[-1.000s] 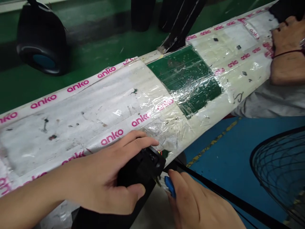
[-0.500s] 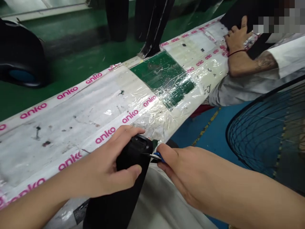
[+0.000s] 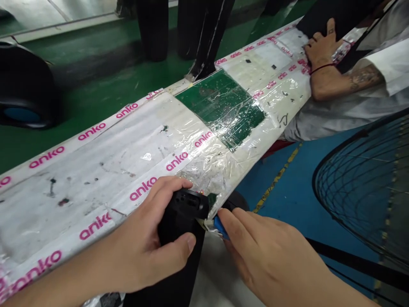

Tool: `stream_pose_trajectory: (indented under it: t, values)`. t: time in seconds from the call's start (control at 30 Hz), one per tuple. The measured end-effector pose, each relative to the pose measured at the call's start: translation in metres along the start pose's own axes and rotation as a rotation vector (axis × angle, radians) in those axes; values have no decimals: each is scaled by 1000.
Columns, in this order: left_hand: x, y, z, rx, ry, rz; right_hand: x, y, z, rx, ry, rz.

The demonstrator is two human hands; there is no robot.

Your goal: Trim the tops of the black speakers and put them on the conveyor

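My left hand (image 3: pixel 150 234) is wrapped round the upper end of a long black object (image 3: pixel 185 213) with a recessed socket panel at its end, which looks like a speaker housing. Its thumb lies on the near face and its fingers over the far side. My right hand (image 3: pixel 255 247) is closed on a small blue-handled tool (image 3: pixel 221 227). The tool's metal end is at the object's right edge, just below the socket panel; whether it touches cannot be made out. Most of the handle is hidden in the fingers. The object's lower part runs down out of view.
A long bench (image 3: pixel 128 140) covered in plastic and "anko" tape runs diagonally. At the upper right a co-worker's hand (image 3: pixel 322 49) rests on a black object. A wire-guarded fan (image 3: pixel 361 170) stands at the right. A dark rounded object (image 3: pixel 25 85) hangs at the left.
My right hand has moved slightly down, taking the tool's metal end off the front face to the object's right edge. The black object's end is tilted more toward the view.
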State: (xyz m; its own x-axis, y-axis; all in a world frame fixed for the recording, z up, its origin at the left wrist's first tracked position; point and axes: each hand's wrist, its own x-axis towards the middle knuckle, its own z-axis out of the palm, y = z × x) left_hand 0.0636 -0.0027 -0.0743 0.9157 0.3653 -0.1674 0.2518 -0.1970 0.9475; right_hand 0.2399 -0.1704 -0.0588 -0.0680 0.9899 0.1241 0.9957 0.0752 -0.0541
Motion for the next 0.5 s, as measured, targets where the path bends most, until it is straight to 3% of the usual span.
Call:
stream_pose_trajectory:
  t: [0.3,0.4,0.5]
  values:
    - [-3,13,-4,14,15,-112,0,3,2,121,-5,15]
    - [-4,20,-7,181,87,-175,-5,-1,3,266,30,126]
    - [-4,23,-13,258,53,-155,-13,-6,6,456,1,298]
